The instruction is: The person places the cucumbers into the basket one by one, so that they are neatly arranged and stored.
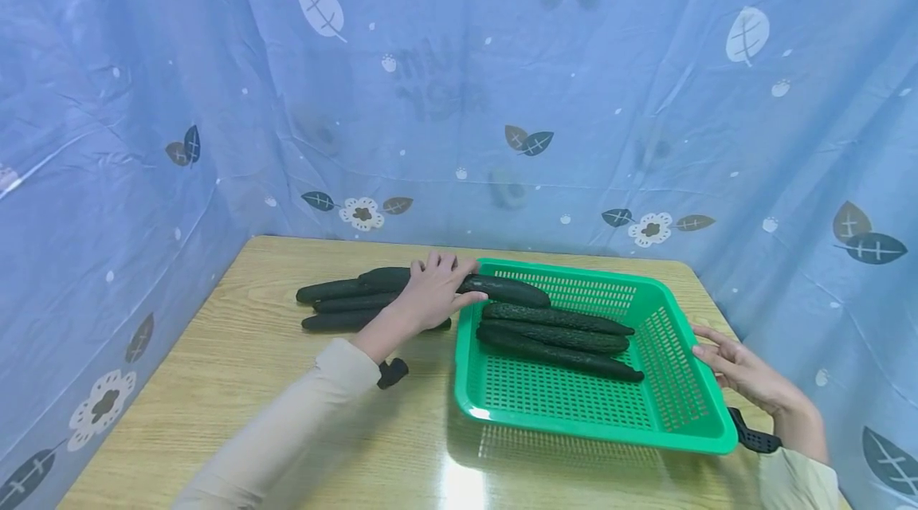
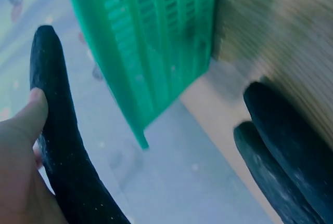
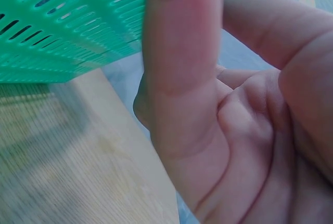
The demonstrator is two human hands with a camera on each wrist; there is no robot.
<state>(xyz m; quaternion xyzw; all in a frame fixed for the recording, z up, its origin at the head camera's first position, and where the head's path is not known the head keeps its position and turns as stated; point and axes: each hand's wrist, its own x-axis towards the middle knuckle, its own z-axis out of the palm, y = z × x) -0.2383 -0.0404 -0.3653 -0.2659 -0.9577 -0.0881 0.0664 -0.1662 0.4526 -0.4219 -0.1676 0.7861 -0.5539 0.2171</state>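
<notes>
A dark green cucumber is in my left hand, slanting over the left rim of the green plastic basket. In the left wrist view my thumb lies along that cucumber; the other fingers are mostly hidden. Three bumpy cucumbers lie side by side within the basket. At the basket's right rim, my right hand holds the edge between thumb and fingers. The right wrist view has one finger upright against the basket's outer wall, partly hiding the grip.
Left of the basket, several more cucumbers lie together on the wooden table, partly behind my left forearm. Blue patterned curtains hang behind the table and on both sides. Dark straps circle the wrists.
</notes>
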